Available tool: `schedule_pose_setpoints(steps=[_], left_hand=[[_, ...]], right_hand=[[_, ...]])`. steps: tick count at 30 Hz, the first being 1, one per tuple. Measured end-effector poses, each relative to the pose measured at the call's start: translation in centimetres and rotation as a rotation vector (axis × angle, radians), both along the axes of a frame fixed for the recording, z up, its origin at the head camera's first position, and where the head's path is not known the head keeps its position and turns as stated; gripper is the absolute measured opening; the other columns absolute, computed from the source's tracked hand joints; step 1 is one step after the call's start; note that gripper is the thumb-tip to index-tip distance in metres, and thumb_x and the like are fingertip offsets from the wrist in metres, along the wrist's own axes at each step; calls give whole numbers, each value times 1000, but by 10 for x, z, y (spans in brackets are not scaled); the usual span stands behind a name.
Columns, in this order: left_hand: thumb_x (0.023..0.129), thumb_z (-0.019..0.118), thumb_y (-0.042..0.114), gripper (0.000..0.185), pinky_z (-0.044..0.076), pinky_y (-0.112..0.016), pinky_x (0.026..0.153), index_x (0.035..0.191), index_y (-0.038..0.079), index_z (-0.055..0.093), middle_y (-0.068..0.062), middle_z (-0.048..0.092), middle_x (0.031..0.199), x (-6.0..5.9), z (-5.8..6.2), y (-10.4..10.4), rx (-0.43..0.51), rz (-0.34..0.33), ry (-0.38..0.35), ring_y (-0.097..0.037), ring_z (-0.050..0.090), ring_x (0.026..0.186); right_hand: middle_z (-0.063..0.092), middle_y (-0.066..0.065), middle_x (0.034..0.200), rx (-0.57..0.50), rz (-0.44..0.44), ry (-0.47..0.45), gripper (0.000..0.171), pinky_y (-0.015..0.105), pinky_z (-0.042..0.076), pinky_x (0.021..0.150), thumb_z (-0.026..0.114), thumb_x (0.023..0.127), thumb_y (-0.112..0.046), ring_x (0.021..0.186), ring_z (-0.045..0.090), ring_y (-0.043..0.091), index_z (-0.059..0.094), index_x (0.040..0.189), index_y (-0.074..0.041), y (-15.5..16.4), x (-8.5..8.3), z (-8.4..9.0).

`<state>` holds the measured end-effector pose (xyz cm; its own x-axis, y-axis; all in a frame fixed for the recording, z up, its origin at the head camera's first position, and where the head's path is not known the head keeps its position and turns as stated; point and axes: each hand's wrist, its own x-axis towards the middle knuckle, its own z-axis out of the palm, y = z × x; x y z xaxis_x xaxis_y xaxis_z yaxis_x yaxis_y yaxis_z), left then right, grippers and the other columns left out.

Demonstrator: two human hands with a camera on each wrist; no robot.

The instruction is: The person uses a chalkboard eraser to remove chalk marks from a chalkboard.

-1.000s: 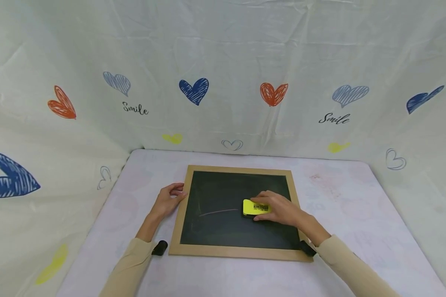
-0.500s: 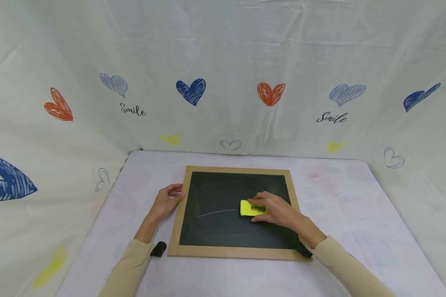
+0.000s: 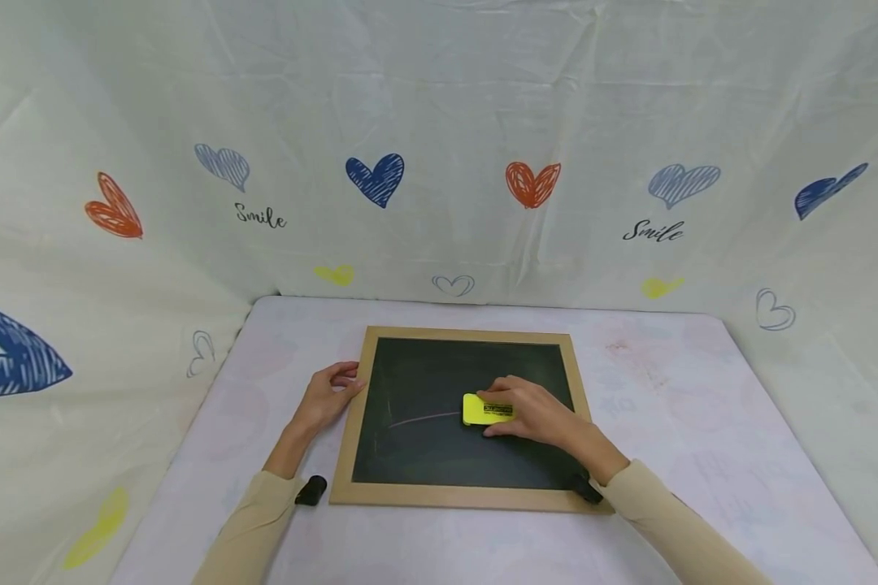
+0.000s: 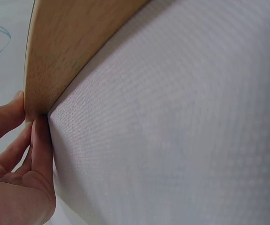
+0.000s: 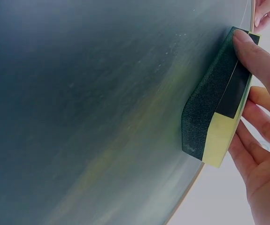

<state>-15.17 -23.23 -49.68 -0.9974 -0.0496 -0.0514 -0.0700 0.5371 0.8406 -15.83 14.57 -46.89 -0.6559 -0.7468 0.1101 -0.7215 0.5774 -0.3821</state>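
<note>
A wood-framed blackboard (image 3: pixel 358 406) lies flat on the table, with a faint chalk line (image 3: pixel 424 418) across its dark surface. My right hand (image 3: pixel 530 413) grips a yellow eraser (image 3: pixel 479 409) and presses its dark felt pad (image 5: pixel 210 105) onto the board at the right end of that line. In the right wrist view my fingers (image 5: pixel 257 56) curl round the eraser (image 5: pixel 224 136). My left hand (image 3: pixel 329 394) rests against the frame's left edge. The left wrist view shows its fingertips (image 4: pixel 36 140) touching the wooden frame (image 4: pixel 64 42).
The table (image 3: pixel 673 406) has a pale patterned cloth. A white backdrop with hearts (image 3: pixel 375 177) surrounds it at the back and both sides. Black wrist-camera mounts (image 3: pixel 310 490) sit near both cuffs at the board's front corners.
My right hand has slid the yellow eraser leftward along the board, onto the right end of the chalk line. The left hand has stayed at the frame's edge.
</note>
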Motion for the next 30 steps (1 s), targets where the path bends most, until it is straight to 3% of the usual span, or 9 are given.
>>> schedule_pose_setpoints(steps=[30], left_hand=[[98, 70, 10, 42, 49, -34, 84, 133, -10, 59, -25, 66, 118, -1, -1, 0, 5, 2, -7, -34, 64, 103]], right_hand=[[67, 7, 117, -25, 55, -36, 59, 31, 53, 86, 86, 84, -35, 98, 59, 16, 69, 133, -6, -38, -6, 0]])
